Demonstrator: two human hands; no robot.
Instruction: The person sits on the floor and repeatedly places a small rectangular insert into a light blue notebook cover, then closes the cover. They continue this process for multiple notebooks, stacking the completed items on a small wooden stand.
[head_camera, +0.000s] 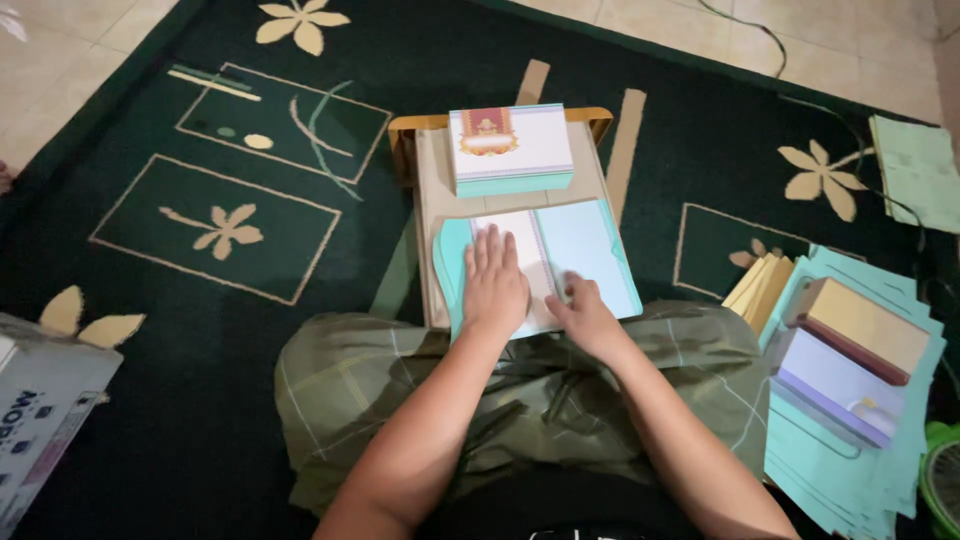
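Observation:
A pale turquoise card cover (590, 255) lies unfolded on a small wooden lap table (430, 180) in front of my crossed legs. My left hand (495, 285) presses flat, fingers together, on the white inner sheet (520, 240) and the left flap. My right hand (583, 312) rests on the lower middle of the card, fingers bent along the fold line. A stack of white cards with a red and gold emblem (510, 148) stands at the table's far end.
A dark green patterned carpet (250, 220) covers the floor. Stacks of turquoise covers and paper blocks (850, 360) lie at my right. A cardboard box (40, 410) sits at the left. More turquoise sheets (915, 170) lie far right.

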